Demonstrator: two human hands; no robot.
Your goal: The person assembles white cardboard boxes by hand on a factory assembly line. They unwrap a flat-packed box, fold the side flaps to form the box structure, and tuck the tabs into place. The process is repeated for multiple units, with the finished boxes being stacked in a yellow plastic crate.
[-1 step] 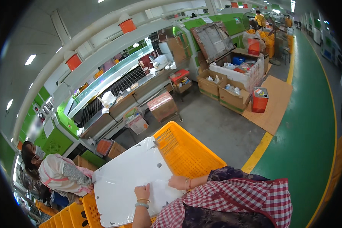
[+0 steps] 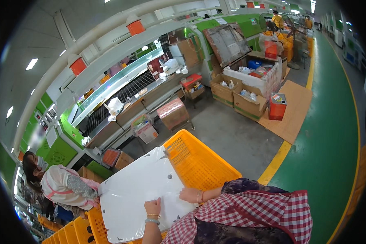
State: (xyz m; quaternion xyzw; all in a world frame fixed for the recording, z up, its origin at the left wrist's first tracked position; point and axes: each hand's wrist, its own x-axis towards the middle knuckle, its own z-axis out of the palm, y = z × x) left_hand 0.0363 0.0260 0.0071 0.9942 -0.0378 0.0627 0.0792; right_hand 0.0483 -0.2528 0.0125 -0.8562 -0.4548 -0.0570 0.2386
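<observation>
A large white sheet or board (image 2: 134,185) with grey marks along its edges lies in front of me, across yellow crates. Near its lower middle its surface looks glossy and wrinkled, like clear film. My left hand (image 2: 152,207), with a pale green bangle at the wrist, rests over the board, its fingers curled in and the thumb raised. Beside it, my right hand (image 2: 188,195) is closed low against the board's right part. Whatever the fingers of either hand hold, if anything, is hidden.
A yellow perforated crate (image 2: 199,162) sits under the board's right side; another yellow crate (image 2: 96,223) is at its left. At the left stands a masked co-worker (image 2: 67,185). Beyond are a taped carton (image 2: 173,114), a long green-and-grey machine (image 2: 126,101), open cartons (image 2: 248,99) and a red can (image 2: 277,107).
</observation>
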